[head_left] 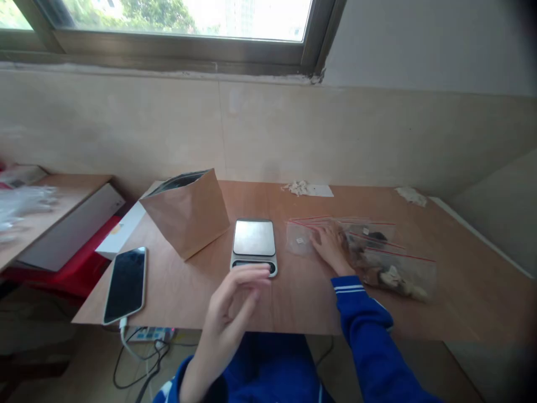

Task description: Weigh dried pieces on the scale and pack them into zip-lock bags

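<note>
My left hand (232, 305) hovers in front of the kitchen scale (254, 240), fingers bent forward and thumb apart, with nothing in it. The scale has a bare silver plate, and my fingertips overlap its front edge in view. To the right, my right hand (331, 246) is down among clear zip bags with red seals, its fingers closed at the edge of the leftmost zip bag (298, 242), which bears a small white label. Some fingertips are hard to make out. Nearer bags (403, 277) hold brown and pale dried pieces; a farther one has something dark inside.
A brown paper bag (191, 215) stands with its mouth open, left of the scale. A phone (126, 285) with a white cable lies at the table's left edge. Pale scraps (297, 187) and a white card (321, 191) are near the wall. Another table (79, 187) stands left.
</note>
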Action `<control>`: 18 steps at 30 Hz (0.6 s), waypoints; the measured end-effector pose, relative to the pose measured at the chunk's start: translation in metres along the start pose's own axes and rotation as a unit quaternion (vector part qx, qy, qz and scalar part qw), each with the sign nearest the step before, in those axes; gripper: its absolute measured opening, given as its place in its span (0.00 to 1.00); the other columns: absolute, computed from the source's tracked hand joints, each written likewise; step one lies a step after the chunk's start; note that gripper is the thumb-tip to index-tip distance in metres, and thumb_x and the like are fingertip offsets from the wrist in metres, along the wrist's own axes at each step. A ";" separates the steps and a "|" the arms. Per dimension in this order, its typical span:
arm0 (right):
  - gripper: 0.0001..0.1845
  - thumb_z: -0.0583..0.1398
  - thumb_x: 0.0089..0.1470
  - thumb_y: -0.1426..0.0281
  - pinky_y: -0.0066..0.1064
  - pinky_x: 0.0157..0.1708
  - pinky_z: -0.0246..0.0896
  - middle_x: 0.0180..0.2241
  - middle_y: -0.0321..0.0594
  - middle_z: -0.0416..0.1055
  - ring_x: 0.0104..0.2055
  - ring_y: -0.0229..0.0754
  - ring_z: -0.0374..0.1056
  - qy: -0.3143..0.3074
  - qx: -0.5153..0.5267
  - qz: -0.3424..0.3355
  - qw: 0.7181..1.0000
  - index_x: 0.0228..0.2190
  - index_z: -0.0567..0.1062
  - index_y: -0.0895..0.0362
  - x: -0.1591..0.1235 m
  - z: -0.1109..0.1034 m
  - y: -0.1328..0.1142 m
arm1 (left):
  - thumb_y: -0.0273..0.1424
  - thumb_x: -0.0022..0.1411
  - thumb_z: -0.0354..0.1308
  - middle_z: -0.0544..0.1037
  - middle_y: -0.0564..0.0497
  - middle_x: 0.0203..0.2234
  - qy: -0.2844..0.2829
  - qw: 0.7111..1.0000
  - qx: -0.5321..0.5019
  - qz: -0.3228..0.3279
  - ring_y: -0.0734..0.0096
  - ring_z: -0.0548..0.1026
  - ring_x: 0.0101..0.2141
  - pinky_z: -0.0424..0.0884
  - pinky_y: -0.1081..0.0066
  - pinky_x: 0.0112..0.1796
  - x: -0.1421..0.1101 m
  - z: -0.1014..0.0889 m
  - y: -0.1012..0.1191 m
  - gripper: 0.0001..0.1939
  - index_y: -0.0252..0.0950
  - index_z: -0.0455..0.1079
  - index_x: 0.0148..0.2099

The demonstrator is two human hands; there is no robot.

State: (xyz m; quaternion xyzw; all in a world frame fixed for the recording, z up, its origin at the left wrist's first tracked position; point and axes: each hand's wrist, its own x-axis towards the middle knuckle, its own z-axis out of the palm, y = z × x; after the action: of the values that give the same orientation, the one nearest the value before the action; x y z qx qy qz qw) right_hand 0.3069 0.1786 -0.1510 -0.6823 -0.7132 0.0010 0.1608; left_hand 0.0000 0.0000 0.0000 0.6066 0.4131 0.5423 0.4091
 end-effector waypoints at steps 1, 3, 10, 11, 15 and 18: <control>0.18 0.55 0.57 0.68 0.49 0.53 0.54 0.49 0.50 0.70 0.54 0.55 0.61 -0.013 -0.008 0.004 1.000 0.49 0.72 0.58 0.005 -0.002 0.001 | 0.29 0.68 0.52 0.76 0.48 0.44 -0.028 0.999 -0.009 -0.030 0.68 0.76 0.44 0.71 0.71 0.46 -0.001 0.001 -0.008 0.11 0.41 0.73 0.48; 0.15 0.57 0.57 0.66 0.49 0.51 0.53 0.47 0.48 0.70 0.53 0.55 0.60 -0.037 -0.013 0.015 0.999 0.44 0.75 0.55 0.014 -0.008 0.004 | 0.33 0.68 0.51 0.77 0.48 0.39 -0.073 0.994 -0.023 -0.084 0.69 0.76 0.40 0.71 0.72 0.43 0.000 0.005 -0.020 0.11 0.39 0.73 0.46; 0.05 0.61 0.51 0.69 0.43 0.48 0.53 0.41 0.46 0.72 0.49 0.53 0.63 -0.037 0.005 0.024 0.999 0.31 0.78 0.55 0.029 -0.023 0.003 | 0.39 0.69 0.49 0.76 0.48 0.42 -0.140 0.976 -0.056 -0.154 0.69 0.74 0.42 0.68 0.72 0.44 0.004 0.024 -0.036 0.14 0.39 0.72 0.47; 0.05 0.60 0.51 0.72 0.41 0.47 0.54 0.39 0.44 0.73 0.47 0.50 0.65 -0.030 0.015 0.016 0.999 0.30 0.77 0.56 0.027 -0.028 0.001 | 0.39 0.69 0.49 0.76 0.48 0.42 -0.145 0.975 -0.057 -0.157 0.69 0.74 0.41 0.68 0.72 0.44 0.003 0.025 -0.037 0.14 0.39 0.72 0.47; 0.06 0.56 0.52 0.75 0.35 0.42 0.58 0.34 0.41 0.75 0.40 0.46 0.70 0.030 0.039 -0.008 0.999 0.29 0.74 0.56 0.006 -0.063 -0.016 | 0.40 0.68 0.49 0.76 0.49 0.41 -0.165 0.972 -0.057 -0.161 0.70 0.73 0.39 0.68 0.72 0.42 0.001 0.026 -0.043 0.15 0.39 0.72 0.47; 0.05 0.56 0.55 0.71 0.33 0.35 0.61 0.33 0.41 0.76 0.36 0.47 0.73 0.112 0.095 0.000 0.989 0.31 0.73 0.55 -0.026 -0.100 -0.044 | 0.41 0.68 0.49 0.76 0.48 0.41 -0.161 0.972 -0.064 -0.158 0.70 0.74 0.39 0.68 0.72 0.42 0.006 0.034 -0.045 0.16 0.38 0.72 0.47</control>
State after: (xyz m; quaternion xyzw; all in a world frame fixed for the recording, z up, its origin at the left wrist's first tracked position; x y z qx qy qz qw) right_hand 0.2878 0.1279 -0.0521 -0.6599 -0.6873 -0.0073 0.3035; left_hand 0.0315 0.0190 -0.0435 0.5855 0.3967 0.3917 0.5886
